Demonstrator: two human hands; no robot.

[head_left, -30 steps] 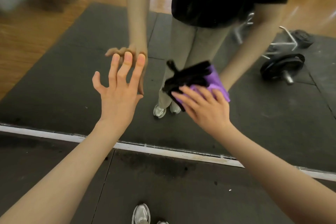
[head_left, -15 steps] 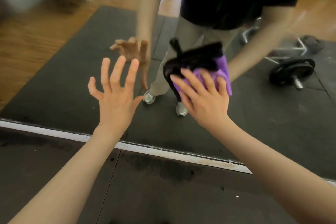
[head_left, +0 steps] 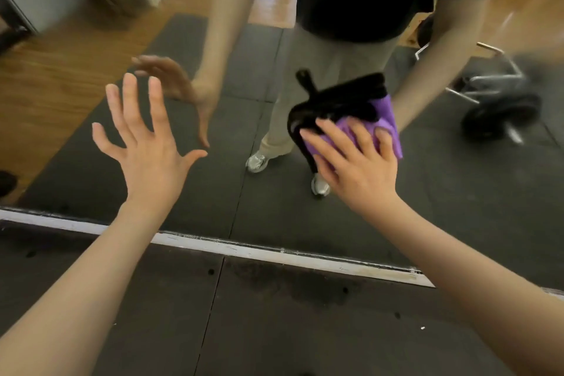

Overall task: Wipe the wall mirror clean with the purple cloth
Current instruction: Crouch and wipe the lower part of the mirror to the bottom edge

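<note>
purple cloth [head_left: 386,123] lies flat against the wall mirror [head_left: 457,198], above its white bottom edge, with a black part bunched over it. right hand [head_left: 355,168] presses it with straight spread fingers. left hand [head_left: 146,146] hangs open before the glass, fingers splayed, holding nothing.

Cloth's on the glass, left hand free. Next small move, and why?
Probably slide the right hand sideways, keeping the purple cloth pressed flat to the mirror: fingers are spread over it, and glass on both sides looks unwiped. The left hand hovers open.
</note>
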